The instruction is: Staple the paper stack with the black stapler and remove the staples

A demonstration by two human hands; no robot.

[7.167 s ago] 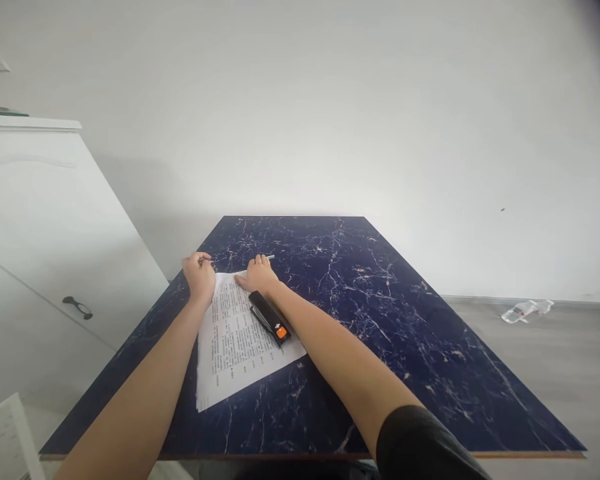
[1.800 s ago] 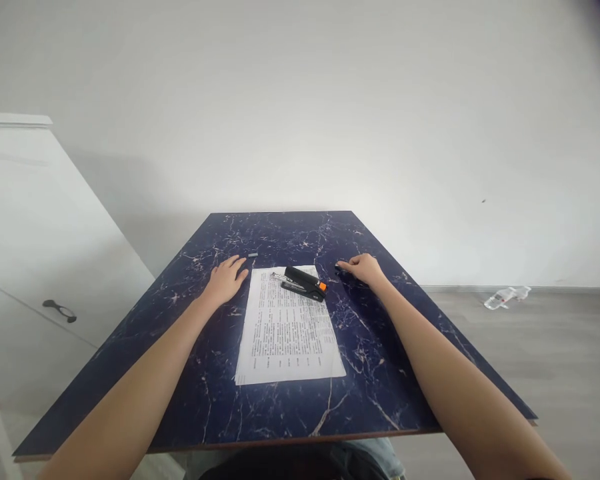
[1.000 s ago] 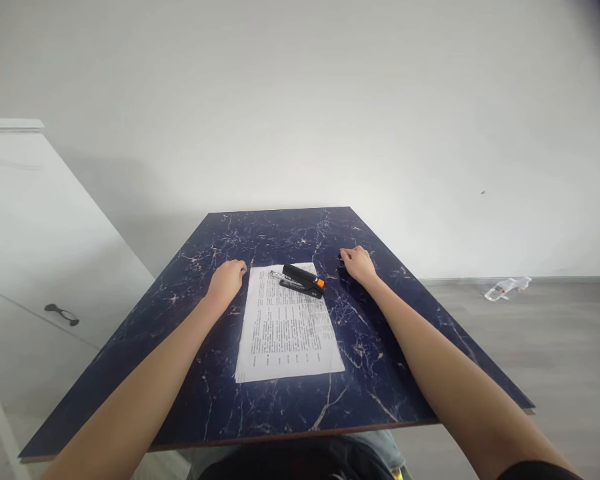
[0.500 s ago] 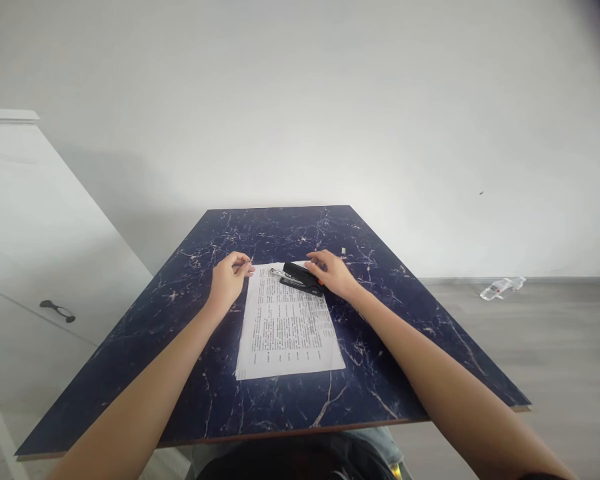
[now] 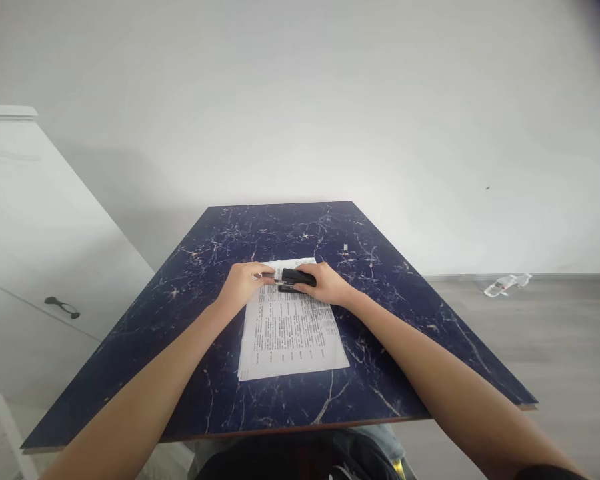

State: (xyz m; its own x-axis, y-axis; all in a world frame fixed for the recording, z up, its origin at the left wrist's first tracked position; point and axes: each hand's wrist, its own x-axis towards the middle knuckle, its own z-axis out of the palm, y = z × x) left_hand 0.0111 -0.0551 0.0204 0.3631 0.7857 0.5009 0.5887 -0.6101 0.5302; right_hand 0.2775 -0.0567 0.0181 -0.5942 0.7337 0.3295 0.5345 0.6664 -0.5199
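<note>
A black stapler (image 5: 299, 276) lies over the upper part of a printed sheet of paper (image 5: 293, 333). My right hand (image 5: 326, 283) is wrapped round its rear end, thumb below and fingers on top. At the stapler's front, a thin metal piece sticks out to the left. The fingers of my left hand (image 5: 247, 281) are pinched together right by that metal piece; what they hold is too small to make out. Part of the page's top is hidden beneath both hands and the stapler.
The dark blue marbled table (image 5: 180, 360) stands against a white wall. A small pale piece (image 5: 345, 247) lies on it, back right. To the left is a white cabinet with a black handle (image 5: 63, 307). A clear plastic item (image 5: 507, 285) lies on the floor at right.
My left hand has moved right, from the paper's top left corner to the stapler's front. My right hand has closed round the stapler's rear. The paper has hardly shifted.
</note>
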